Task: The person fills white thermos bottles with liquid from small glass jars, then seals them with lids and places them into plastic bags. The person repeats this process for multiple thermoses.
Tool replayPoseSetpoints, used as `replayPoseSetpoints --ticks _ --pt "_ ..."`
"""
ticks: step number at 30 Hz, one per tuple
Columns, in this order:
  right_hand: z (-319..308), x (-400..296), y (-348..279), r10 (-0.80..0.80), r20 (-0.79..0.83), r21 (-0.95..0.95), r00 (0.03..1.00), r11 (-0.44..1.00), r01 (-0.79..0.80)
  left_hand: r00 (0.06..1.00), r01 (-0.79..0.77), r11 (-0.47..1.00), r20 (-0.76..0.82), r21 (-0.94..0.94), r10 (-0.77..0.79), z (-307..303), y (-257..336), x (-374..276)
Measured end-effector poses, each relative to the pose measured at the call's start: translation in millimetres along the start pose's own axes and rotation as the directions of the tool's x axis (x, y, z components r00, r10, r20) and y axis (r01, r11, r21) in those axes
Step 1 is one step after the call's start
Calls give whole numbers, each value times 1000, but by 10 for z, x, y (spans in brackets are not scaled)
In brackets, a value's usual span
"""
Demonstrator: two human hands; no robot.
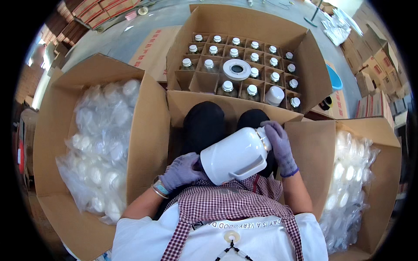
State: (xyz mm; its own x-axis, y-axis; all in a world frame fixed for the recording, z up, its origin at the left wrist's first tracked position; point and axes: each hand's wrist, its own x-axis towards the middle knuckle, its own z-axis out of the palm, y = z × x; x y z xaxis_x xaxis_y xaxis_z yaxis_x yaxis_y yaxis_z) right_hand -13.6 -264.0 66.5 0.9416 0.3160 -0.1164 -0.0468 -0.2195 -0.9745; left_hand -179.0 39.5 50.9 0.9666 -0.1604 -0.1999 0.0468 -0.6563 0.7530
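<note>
A white thermos flask with a side handle [235,155] lies tilted across my lap, its neck towards the upper right. My left hand [183,173], in a grey-purple knit glove, is at its base; the fingers are partly hidden. My right hand [279,143], gloved the same way, grips the white top at the neck above a gold-coloured ring. In front of me a cardboard box with dividers [183,96] holds many white-capped bottles [227,86]. A round white plastic ring-shaped part [237,69] rests on the bottles, and a white cup-like cap [274,96] sits in the near row.
An open carton [148,143] at left holds white parts in clear plastic bags [104,143]. Another carton [310,163] at right holds similar bagged white parts [346,182]. Further off are a blue basin [333,78], a flat carton [155,49] and stacked boxes [378,65].
</note>
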Motion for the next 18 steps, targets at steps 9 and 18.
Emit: replayPoseSetpoints --ticks 9,18 --pt "-59 -379 -1025 -537 -200 -13 820 838 546 959 -173 189 -121 -967 255 151 -145 290" --pt "344 -519 -1418 -871 168 18 462 471 882 989 72 161 91 -984 114 38 -126 396"
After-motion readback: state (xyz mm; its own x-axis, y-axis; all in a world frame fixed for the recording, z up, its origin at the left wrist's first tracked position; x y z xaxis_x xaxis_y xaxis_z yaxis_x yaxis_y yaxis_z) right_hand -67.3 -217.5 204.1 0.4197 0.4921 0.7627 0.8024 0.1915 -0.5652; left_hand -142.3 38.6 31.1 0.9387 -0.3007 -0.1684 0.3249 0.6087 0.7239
